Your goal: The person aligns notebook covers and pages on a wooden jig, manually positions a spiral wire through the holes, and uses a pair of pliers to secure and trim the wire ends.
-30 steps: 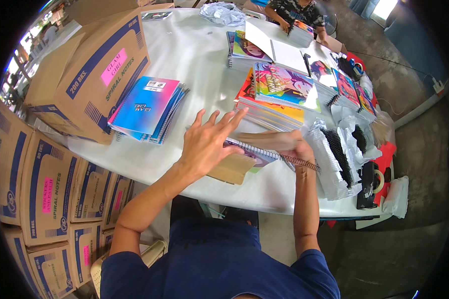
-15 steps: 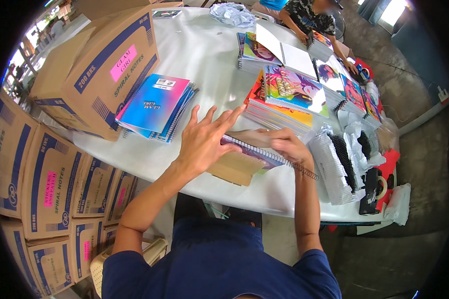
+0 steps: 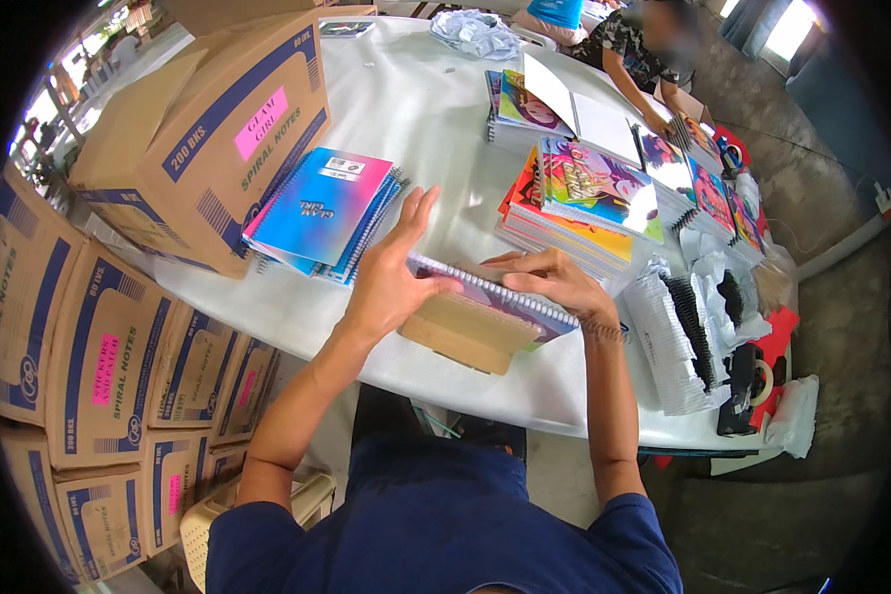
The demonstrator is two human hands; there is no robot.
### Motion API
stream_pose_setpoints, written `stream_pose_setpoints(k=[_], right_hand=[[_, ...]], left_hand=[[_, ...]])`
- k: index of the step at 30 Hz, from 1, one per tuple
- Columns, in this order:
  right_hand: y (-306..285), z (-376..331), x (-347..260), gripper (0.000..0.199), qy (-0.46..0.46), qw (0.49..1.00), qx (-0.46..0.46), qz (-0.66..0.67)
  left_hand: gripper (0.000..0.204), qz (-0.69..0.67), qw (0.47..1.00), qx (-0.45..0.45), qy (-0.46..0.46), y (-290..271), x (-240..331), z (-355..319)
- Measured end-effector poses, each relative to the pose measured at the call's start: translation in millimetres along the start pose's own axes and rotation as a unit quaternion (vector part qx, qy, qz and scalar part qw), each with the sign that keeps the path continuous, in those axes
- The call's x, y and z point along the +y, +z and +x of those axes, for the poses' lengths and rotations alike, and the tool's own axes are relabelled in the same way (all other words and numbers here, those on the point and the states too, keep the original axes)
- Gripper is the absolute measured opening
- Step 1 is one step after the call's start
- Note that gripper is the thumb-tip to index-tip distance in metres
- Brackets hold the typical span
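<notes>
My left hand (image 3: 391, 272) lies flat, fingers spread, against the left end of a spiral notebook (image 3: 505, 297) with a purple cover and a wire binding. My right hand (image 3: 554, 282) grips the notebook's top edge and right side. The notebook is tilted up on a brown cardboard block (image 3: 460, 332) near the front edge of the white table (image 3: 406, 109). To the left lies a fanned stack of blue and pink notebooks (image 3: 322, 213). A stack of brightly coloured notebooks (image 3: 579, 203) sits just behind my right hand.
A large cardboard box (image 3: 203, 134) stands on the table's left. Stacked boxes (image 3: 89, 366) line the floor at left. White bags of black spiral coils (image 3: 688, 322) lie at right, beside a tape roll (image 3: 762, 381). Another person (image 3: 648, 49) works at the far end.
The notebook has been raised and tilted more upright on the cardboard block. My left hand now presses its left end, and my right hand has shifted along its top edge.
</notes>
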State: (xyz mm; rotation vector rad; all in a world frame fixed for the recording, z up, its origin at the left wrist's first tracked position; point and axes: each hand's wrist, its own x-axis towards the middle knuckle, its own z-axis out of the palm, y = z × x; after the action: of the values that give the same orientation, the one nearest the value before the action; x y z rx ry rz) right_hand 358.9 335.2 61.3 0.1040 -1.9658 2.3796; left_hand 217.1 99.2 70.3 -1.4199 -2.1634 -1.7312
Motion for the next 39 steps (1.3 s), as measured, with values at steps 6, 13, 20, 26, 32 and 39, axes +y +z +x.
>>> stream_pose_setpoints(k=[6,13,20,26,32,39], right_hand=[[20,13,-19,0.048,0.047,0.98,0.01,-0.195],[23,18,-18,0.051,0.035,0.996,0.027,-0.079],[27,31,-22,0.039,0.053,0.988,0.022,-0.143],[18,32,-14,0.051,0.088,0.984,0.018,-0.152],[12,9,13,0.036,-0.042,0.919,0.054,-0.389],[-3,-47,57,0.065,-0.068,0.798,0.079,-0.594]], left_hand=[[0.106,-0.191,0.97,0.007,-0.149,1,-18,-3],[0.098,-0.255,0.956,0.031,-0.139,2,-24,-5],[0.098,-0.248,0.958,0.045,-0.134,2,-29,-7],[0.091,-0.267,0.954,0.019,-0.137,2,-33,-7],[0.062,-0.275,0.934,-0.197,-0.114,-15,-36,8],[0.051,-0.202,0.979,0.038,0.004,-61,30,64]])
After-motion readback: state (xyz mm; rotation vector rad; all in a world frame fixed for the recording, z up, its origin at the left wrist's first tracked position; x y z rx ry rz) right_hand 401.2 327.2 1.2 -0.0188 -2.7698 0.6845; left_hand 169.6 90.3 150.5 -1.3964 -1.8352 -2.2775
